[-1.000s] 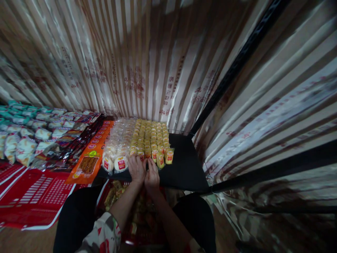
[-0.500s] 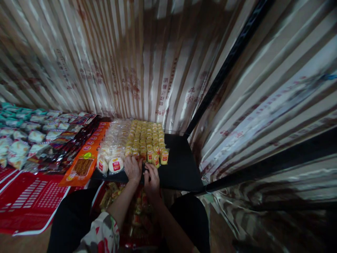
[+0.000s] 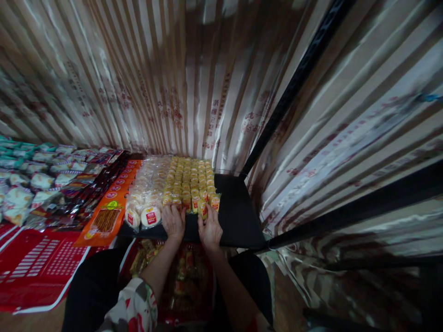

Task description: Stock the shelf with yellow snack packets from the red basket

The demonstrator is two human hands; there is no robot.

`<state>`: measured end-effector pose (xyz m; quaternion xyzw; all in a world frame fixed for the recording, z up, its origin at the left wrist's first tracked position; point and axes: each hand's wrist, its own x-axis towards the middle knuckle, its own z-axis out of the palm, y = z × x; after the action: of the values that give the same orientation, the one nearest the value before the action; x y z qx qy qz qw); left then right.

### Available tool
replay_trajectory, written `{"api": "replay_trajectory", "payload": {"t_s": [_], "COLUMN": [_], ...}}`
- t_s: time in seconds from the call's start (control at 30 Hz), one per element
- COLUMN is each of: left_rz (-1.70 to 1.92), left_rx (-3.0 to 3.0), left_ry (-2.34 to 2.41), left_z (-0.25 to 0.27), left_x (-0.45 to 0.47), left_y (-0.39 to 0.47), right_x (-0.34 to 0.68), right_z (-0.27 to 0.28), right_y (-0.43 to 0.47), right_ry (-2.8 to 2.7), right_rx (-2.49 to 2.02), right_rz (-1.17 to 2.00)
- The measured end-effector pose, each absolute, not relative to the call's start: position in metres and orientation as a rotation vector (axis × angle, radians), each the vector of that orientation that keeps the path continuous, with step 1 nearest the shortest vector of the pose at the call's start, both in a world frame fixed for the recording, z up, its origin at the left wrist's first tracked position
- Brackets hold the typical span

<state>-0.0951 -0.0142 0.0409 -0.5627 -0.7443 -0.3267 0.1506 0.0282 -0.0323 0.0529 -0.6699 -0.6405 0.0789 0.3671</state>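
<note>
A person's right hand (image 3: pixel 210 231) pinched a yellow packet (image 3: pixel 202 210) fronting matching rows (image 3: pixel 189 177) on a black shelf (image 3: pixel 239 219), while the left hand (image 3: pixel 174 222) lay alongside, its grip impossible to tell.

The print on the yellow packets (image 3: pixel 189 180) is too small to read

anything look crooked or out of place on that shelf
Yes, slightly: one yellow packet, at the right hand, juts forward of the packets beside it, breaking the otherwise fairly even front edge of the yellow rows. No spill or damage shows, though the picture is too dim for fine detail.
</note>
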Motion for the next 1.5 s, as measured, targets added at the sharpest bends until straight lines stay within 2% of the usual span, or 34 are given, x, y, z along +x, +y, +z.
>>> {"api": "replay_trajectory", "payload": {"t_s": [0.57,0.83,1.23,1.5], "left_rz": [-0.909,-1.019,-1.036,-0.983], "left_rx": [-1.625,-1.643,-1.656,-1.659], "left_ry": [-2.164,-2.147,-2.167,-2.197], "left_z": [0.043,0.042,0.040,0.041], "left_x": [-0.094,-0.094,-0.095,-0.094], "left_y": [-0.016,-0.015,-0.015,-0.016], "right_x": [0.027,0.043,0.069,0.053], "right_z": [0.051,0.058,0.084,0.085], "right_y": [-0.033,-0.055,-0.052,-0.031], "right_ry": [-1.706,-1.651,-2.323,-2.187], "right_rx": [-1.708,-1.790,-1.485,-1.518], "right_rz": [0.280,0.247,0.347,0.339]}}
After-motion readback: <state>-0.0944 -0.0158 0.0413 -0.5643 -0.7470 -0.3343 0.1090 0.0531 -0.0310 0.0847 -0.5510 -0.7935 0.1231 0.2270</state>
